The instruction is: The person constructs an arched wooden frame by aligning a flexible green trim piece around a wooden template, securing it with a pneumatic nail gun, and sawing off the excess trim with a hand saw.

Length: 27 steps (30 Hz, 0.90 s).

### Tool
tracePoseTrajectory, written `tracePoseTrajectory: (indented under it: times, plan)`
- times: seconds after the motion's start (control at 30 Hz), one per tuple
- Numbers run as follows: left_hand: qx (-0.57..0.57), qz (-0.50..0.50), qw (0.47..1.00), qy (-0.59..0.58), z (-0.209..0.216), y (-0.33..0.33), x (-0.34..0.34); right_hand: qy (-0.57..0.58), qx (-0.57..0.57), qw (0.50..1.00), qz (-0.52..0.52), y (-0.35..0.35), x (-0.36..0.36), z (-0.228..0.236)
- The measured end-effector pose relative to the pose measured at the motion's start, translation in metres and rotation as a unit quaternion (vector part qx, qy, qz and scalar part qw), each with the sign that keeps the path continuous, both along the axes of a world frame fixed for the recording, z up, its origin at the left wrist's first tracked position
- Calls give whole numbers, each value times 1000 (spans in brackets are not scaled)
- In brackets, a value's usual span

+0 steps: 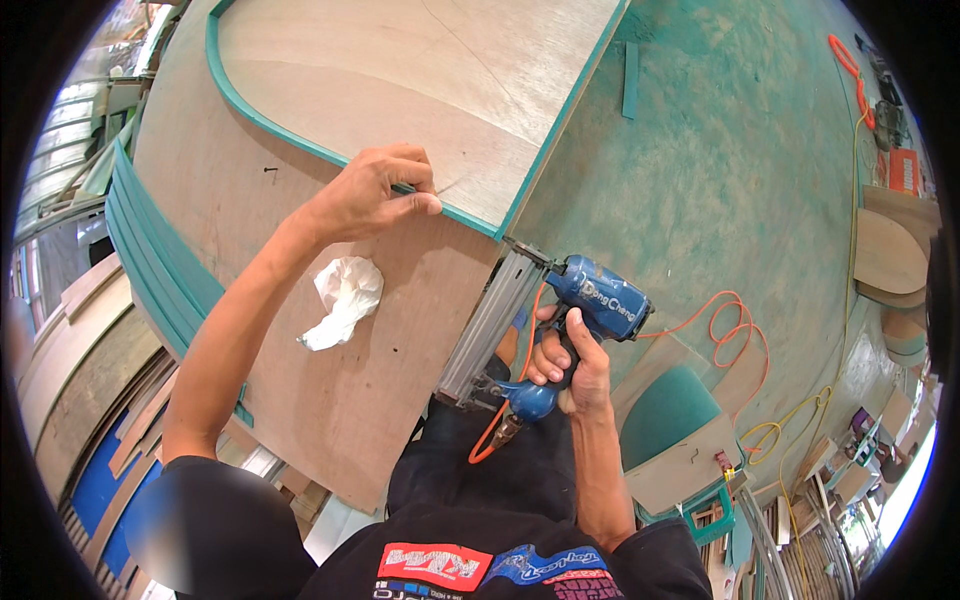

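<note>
Nail gun [605, 295] sits in the right hand [590, 375], fingers wrapped round it, nose [532, 256] up-left of that grip near the pale panel's [400, 70] corner. Farther up-left, the left hand [375, 195] curls over green edging [280, 130]; whether it pinches, I cannot tell. A crumpled white wad [350, 293] lies below that hand.

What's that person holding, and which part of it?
The right grip holds a blue nail gun by its handle. The left grip is at the teal edging; whether it's pinched is unclear.
</note>
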State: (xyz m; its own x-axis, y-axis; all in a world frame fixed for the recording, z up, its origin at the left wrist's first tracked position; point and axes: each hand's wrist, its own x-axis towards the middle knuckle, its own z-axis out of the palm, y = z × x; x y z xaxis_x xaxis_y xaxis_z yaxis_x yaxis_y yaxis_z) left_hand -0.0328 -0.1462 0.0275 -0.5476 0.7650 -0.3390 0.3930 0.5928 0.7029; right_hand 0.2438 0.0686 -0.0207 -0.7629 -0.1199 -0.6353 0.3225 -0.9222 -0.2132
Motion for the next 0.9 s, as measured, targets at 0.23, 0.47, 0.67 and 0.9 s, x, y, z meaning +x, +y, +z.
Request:
tracePoseTrajectory:
  times: [0.23, 0.47, 0.67, 0.9]
  plan:
    - [53, -23, 998, 37, -6, -2, 3, -6, 2, 1000, 1, 0, -1, 0]
    - [43, -12, 999, 30, -3, 0, 4, -42, 33, 998, 13, -2, -5, 9]
    - [47, -7, 998, 31, -6, -1, 4, -34, 57, 997, 24, -2, -5, 6]
    - [48, -3, 998, 32, -7, 0, 5, -18, 54, 998, 7, 0, -6, 7]
